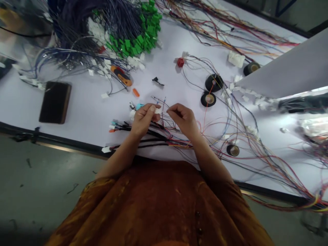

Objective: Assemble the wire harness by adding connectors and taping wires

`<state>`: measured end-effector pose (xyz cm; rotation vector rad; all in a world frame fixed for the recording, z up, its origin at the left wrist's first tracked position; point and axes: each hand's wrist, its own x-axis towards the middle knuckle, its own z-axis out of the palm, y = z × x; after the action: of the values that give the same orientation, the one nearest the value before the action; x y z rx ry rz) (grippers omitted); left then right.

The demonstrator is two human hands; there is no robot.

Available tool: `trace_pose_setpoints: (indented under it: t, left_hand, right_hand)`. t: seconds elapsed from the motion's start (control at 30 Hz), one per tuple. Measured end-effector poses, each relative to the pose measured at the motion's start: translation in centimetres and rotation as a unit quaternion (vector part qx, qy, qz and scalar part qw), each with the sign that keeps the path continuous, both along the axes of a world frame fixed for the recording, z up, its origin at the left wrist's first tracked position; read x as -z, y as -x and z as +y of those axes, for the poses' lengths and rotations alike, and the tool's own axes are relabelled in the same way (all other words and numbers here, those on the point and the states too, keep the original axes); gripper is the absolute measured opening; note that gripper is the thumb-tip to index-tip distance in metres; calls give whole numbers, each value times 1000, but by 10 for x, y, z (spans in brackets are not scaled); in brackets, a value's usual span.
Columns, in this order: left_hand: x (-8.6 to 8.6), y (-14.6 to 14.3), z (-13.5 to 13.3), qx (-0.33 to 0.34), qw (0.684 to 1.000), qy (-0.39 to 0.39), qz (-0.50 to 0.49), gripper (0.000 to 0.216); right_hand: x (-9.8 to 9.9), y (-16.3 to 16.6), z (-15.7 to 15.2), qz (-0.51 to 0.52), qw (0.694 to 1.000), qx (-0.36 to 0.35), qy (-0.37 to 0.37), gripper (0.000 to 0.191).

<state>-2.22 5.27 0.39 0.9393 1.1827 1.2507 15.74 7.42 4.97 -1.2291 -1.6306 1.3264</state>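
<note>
My left hand (143,118) is closed in a pinch on a small white connector (158,110) just above the near edge of the white table (84,112). My right hand (182,118) is closed too, pinching a thin wire (160,100) right beside the connector. Both hands hover over a bundle of black and coloured wires (153,136) that lies across the table in front of me. The fingertips of the two hands nearly touch.
A dark phone (55,101) lies at the left. Green connectors (143,34) and a big wire tangle sit at the back. Black tape rolls (214,82), (208,99), (232,149) and an orange-handled tool (122,76) lie about. Loose wires spread to the right.
</note>
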Motion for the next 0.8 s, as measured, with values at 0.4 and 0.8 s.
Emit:
trace_pose_setpoints:
  t: [0.4,0.8]
  left_hand:
    - [-4,-5,-4,11,999,-11,47,50]
    - [3,-5,-6,2,998,-5,69,46]
  right_hand:
    - [14,-5,-22,-56,996,31,-65,11]
    - [17,-7,-24,-62,995,19,-78,12]
